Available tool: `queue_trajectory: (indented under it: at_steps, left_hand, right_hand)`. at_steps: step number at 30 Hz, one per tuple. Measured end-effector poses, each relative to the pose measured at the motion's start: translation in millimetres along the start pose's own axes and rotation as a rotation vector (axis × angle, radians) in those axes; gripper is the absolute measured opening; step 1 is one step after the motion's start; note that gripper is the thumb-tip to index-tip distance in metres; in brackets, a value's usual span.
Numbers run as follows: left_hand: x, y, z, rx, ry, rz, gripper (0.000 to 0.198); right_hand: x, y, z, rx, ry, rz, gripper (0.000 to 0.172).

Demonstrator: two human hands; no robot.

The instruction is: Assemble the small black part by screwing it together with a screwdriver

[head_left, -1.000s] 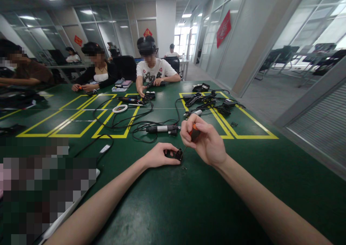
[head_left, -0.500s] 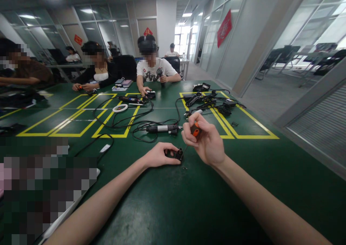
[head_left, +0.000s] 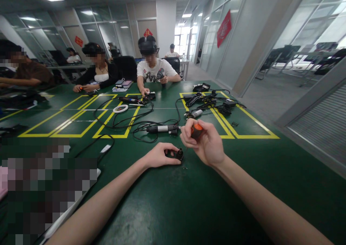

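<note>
On the green table, my left hand (head_left: 160, 154) grips a small black part (head_left: 179, 154) between thumb and fingers; a short round tube stands up at its right end. My right hand (head_left: 207, 140) is closed round the orange and black handle of a screwdriver (head_left: 197, 130), just right of and above the part. The thin shaft points down to the left, close to the part, and its tip is too small to make out. Tiny metal pieces (head_left: 185, 168) lie on the table just below the part.
A silver and black electric tool (head_left: 162, 128) with coiled cables lies beyond my hands. Black tools and cables (head_left: 201, 100) sit at the back right, a white ring (head_left: 120, 109) at the back left. Across the table (head_left: 151, 209) a person (head_left: 155, 70) holds a power tool.
The screwdriver handle has turned in my right hand, showing more orange on top. My left hand and the black part have stayed in place.
</note>
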State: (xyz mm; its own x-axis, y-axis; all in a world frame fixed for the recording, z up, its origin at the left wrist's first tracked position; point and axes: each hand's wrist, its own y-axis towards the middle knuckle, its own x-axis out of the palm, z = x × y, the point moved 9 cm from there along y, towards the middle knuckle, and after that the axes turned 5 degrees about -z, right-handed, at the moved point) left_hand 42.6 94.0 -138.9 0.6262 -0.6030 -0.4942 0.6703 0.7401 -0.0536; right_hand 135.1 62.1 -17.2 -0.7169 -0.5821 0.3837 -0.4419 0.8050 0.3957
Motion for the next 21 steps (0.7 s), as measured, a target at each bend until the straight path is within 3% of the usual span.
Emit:
queue_trajectory:
  at_steps: [6, 14, 21]
  left_hand:
    - [0.2, -0.1, -0.4, 0.002, 0.004, -0.001, 0.043]
    - [0.6, 0.1, -1.5, 0.001, 0.011, -0.003, 0.042]
    - [-1.0, -0.9, 0.3, 0.014, 0.013, 0.012, 0.040]
  right_hand:
    - [-1.5, -1.0, -2.2, -0.038, -0.005, 0.031, 0.021]
    - [-2.3, 2.2, 1.0, 0.005, -0.027, 0.034, 0.033]
    - [2.1, -1.0, 1.5, -0.038, -0.026, 0.027, 0.031]
